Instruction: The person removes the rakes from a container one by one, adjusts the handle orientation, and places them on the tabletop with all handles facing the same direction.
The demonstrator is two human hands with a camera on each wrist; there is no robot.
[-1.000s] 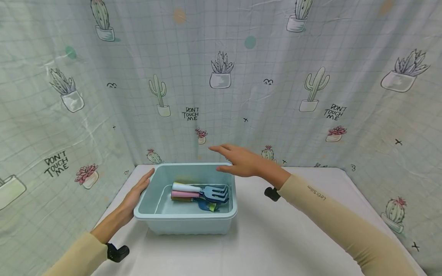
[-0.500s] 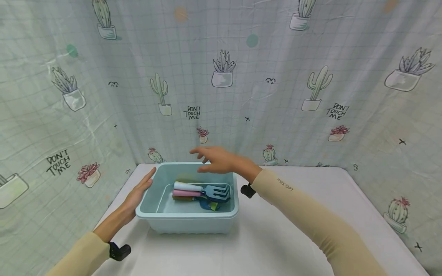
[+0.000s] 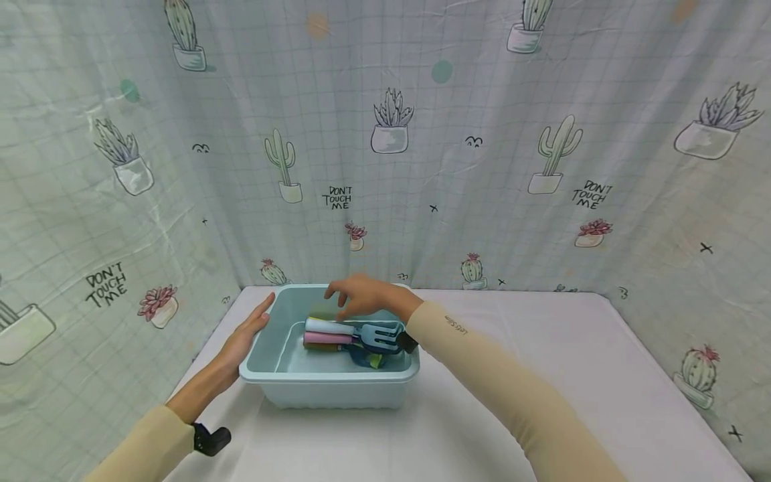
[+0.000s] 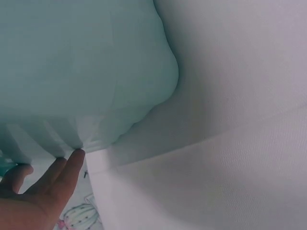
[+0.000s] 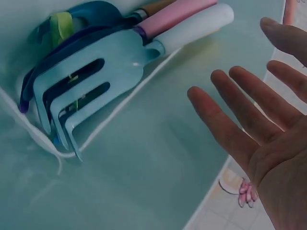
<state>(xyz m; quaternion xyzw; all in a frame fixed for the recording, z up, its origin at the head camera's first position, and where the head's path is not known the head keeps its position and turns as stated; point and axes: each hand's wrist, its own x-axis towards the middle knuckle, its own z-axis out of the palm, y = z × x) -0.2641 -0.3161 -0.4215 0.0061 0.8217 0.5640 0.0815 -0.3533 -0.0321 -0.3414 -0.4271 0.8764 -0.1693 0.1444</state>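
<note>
A light blue plastic basin (image 3: 328,377) stands on the table. In it lies a pile of small hand tools. Uppermost is a light blue hand fork (image 3: 379,337) with a white handle; below it show a pink handle (image 3: 327,338), a brown handle (image 5: 158,7), dark blue heads and a light green piece (image 5: 62,26). My left hand (image 3: 237,341) rests along the basin's left side, fingers extended against its wall in the left wrist view. Over the basin's back part hovers my right hand (image 3: 367,296), fingers spread and slightly bent, near the white handle but apart from it, holding nothing.
A white-covered table (image 3: 512,375) extends to the right and in front of the basin. Behind and on both sides hangs a curtain (image 3: 458,181) printed with potted cacti, close to the table's back edge. A black wrist camera (image 3: 211,440) is strapped to my left wrist.
My right hand has moved left and down, from above the basin's back right corner to over the tools, its fingers bending a little. The left hand stays at the basin's side.
</note>
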